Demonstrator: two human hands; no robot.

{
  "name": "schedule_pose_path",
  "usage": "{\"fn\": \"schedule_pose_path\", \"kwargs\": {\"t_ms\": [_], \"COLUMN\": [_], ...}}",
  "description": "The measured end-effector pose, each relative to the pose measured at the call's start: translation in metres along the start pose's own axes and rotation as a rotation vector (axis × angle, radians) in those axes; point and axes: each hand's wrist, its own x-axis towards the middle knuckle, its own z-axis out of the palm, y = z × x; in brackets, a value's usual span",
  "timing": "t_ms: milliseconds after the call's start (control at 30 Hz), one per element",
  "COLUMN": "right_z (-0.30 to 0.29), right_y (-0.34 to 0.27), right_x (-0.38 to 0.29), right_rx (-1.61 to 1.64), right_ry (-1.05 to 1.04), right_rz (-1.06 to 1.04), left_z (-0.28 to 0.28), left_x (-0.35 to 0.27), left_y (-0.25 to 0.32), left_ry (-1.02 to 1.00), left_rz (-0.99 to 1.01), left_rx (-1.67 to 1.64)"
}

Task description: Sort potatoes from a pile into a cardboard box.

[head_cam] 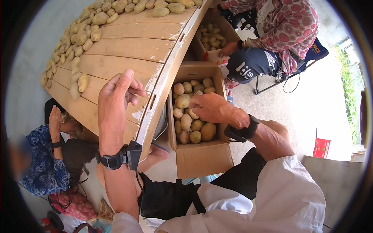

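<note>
My left hand (118,99) is raised over the near edge of a plank tabletop (128,43), fingers loosely curled, with nothing visible in it. My right hand (211,107) hangs over a cardboard box (223,131) of potatoes (185,121). Its fingers are bent above the potatoes, and a pale potato lies partly hidden under them; whether they grip it cannot be told. More potatoes (81,38) are heaped along the far and left parts of the tabletop, two of them lying closest to my left hand.
A co-worker (279,32) sits at the upper right beside another box of potatoes (212,38). A second person (43,163) sits at the lower left, near a red mesh sack (74,204). The box's open flap (204,160) reaches towards my lap.
</note>
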Motion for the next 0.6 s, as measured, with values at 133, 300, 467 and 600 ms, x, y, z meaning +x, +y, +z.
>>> {"fn": "schedule_pose_path", "kwargs": {"t_ms": [133,300,467,600], "right_z": [0.024,0.037,0.043,0.046], "right_y": [-0.008,-0.006,-0.003,-0.002], "right_x": [0.004,0.000,-0.001,-0.001], "right_rx": [-0.116,-0.129,-0.145,-0.297], "right_ry": [-0.128,-0.213,-0.218,-0.343], "right_rz": [0.029,-0.081,-0.060,-0.084], "left_z": [-0.001,-0.004,-0.015,-0.022], "left_x": [-0.002,-0.003,-0.001,0.000], "left_y": [0.001,0.004,0.002,0.002], "left_ry": [-0.008,0.032,0.052,0.072], "left_rz": [-0.002,0.015,0.058,0.092], "left_rx": [0.007,0.018,-0.038,-0.052]}}
